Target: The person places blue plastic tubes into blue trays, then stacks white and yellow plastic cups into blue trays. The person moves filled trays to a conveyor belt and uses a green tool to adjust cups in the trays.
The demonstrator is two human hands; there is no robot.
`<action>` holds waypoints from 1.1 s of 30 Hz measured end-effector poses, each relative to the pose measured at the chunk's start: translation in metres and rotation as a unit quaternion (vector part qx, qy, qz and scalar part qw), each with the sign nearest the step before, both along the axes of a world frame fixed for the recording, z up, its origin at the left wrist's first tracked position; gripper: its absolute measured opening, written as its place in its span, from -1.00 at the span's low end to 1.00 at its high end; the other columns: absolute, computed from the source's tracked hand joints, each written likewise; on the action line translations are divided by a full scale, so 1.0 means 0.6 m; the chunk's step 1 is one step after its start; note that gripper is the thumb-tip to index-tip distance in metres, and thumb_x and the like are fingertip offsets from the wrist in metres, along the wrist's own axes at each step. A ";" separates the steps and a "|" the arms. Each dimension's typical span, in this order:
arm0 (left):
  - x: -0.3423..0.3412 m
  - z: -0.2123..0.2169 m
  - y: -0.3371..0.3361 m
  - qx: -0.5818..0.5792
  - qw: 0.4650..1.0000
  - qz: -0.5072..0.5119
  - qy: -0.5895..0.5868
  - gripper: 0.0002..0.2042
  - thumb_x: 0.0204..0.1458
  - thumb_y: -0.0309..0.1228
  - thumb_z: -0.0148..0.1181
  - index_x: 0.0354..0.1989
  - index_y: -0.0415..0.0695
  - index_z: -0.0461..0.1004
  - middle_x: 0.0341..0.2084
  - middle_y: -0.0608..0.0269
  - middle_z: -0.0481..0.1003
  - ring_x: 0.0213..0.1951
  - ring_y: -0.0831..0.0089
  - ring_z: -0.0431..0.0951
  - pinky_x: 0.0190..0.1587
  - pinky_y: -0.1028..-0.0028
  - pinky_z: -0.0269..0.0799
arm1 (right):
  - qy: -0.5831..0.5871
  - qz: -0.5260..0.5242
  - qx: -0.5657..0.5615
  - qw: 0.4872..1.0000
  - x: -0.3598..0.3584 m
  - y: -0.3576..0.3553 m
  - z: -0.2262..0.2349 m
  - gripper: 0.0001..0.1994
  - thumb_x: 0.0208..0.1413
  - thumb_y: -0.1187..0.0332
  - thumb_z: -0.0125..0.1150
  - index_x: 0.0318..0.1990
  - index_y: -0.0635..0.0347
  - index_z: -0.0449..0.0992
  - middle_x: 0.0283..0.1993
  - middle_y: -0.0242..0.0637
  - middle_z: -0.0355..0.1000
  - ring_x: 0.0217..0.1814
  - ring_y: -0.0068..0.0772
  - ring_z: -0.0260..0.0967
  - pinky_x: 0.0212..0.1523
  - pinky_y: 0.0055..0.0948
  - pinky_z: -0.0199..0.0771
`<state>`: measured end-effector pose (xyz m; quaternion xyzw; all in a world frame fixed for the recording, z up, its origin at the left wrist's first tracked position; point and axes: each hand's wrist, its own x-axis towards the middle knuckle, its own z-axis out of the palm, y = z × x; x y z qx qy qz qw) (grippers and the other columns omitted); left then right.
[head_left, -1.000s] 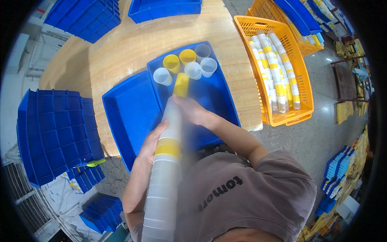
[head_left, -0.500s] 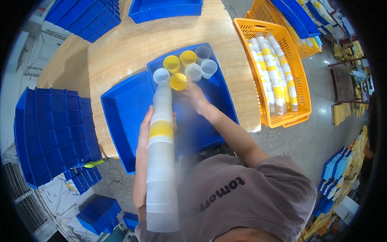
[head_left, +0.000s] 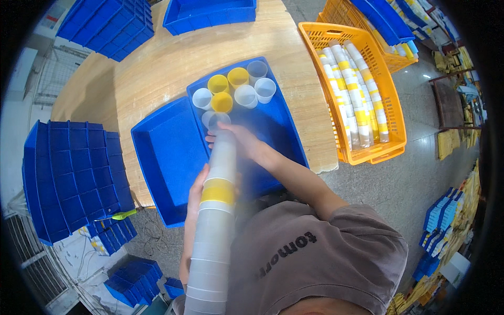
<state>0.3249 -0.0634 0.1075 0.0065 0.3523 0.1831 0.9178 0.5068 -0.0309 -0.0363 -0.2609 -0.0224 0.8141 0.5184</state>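
A long stack of nested plastic cups (head_left: 211, 236), mostly translucent white with a yellow band, slants up from the lower edge. My left hand (head_left: 197, 193) is wrapped round its side, fingers partly hidden behind it. At the stack's far end, my right hand (head_left: 240, 139) grips a translucent cup (head_left: 215, 118), thumb by its rim and fingertips showing on the other side. Several separate cups stand upright in the far part of a blue tray (head_left: 281, 139), among them a yellow cup (head_left: 221, 102), a white cup (head_left: 201, 98) and a clear cup (head_left: 256, 69).
Another blue tray (head_left: 167, 157) adjoins on the left. Stacked blue bins (head_left: 79, 178) rise at the left, with more bins (head_left: 107, 29) and a blue tray (head_left: 210, 20) on the wooden table's (head_left: 283, 47) far side. An orange crate (head_left: 386, 100) at the right holds long cup stacks.
The yellow cup that my right hand was touching now stands in the tray with the others. My right hand has drawn back to the stack's end and grips a translucent cup there.
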 end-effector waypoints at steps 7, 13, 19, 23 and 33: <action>-0.008 0.012 -0.009 0.032 0.996 0.076 0.025 -0.33 0.31 0.02 -0.09 0.24 -0.44 0.12 -0.08 -0.20 0.40 -0.15 0.12 0.53 -0.15 0.25 0.64 | -0.122 -0.062 -0.066 0.988 -0.023 0.025 0.005 -0.44 0.32 -0.02 0.04 0.20 0.32 0.35 0.16 -0.11 0.43 0.12 -0.21 0.43 0.20 -0.22 0.41; 0.016 -0.005 -0.007 0.017 0.998 0.055 0.028 -0.41 0.29 -0.07 -0.05 0.23 -0.40 0.17 -0.11 -0.18 0.44 -0.20 0.13 0.56 -0.23 0.27 0.62 | 0.071 -0.037 0.020 0.997 -0.017 -0.043 0.004 -0.51 0.31 -0.13 -0.02 0.05 0.14 0.42 -0.09 -0.17 0.46 -0.01 -0.26 0.43 0.12 -0.24 0.37; 0.081 0.000 -0.003 0.077 0.985 -0.129 0.081 -0.49 0.27 -0.14 -0.01 0.22 -0.31 0.24 -0.20 -0.15 0.51 -0.33 0.14 0.62 -0.32 0.28 0.63 | -0.133 -0.099 -0.078 0.983 0.086 -0.085 0.024 -0.60 0.37 0.01 -0.06 0.05 0.15 0.42 -0.03 -0.20 0.44 -0.01 -0.33 0.41 0.10 -0.25 0.41; 0.088 0.001 0.000 0.052 0.993 -0.105 0.034 -0.47 0.27 -0.12 0.00 0.24 -0.28 0.23 -0.21 -0.15 0.52 -0.34 0.14 0.62 -0.32 0.28 0.63 | 0.049 -0.163 -0.070 0.983 0.089 -0.112 0.023 -0.56 0.37 0.02 -0.10 0.14 0.17 0.39 0.06 -0.22 0.47 0.13 -0.28 0.41 0.20 -0.23 0.34; 0.012 -0.013 0.003 0.067 0.987 -0.108 0.103 -0.43 0.26 -0.08 0.05 0.23 -0.32 0.21 -0.20 -0.17 0.53 -0.29 0.17 0.63 -0.29 0.30 0.65 | 0.055 -0.107 -0.118 0.986 0.043 -0.113 0.058 -0.42 0.34 -0.14 -0.11 0.21 0.19 0.28 0.15 -0.10 0.42 0.25 -0.15 0.34 0.29 -0.03 0.24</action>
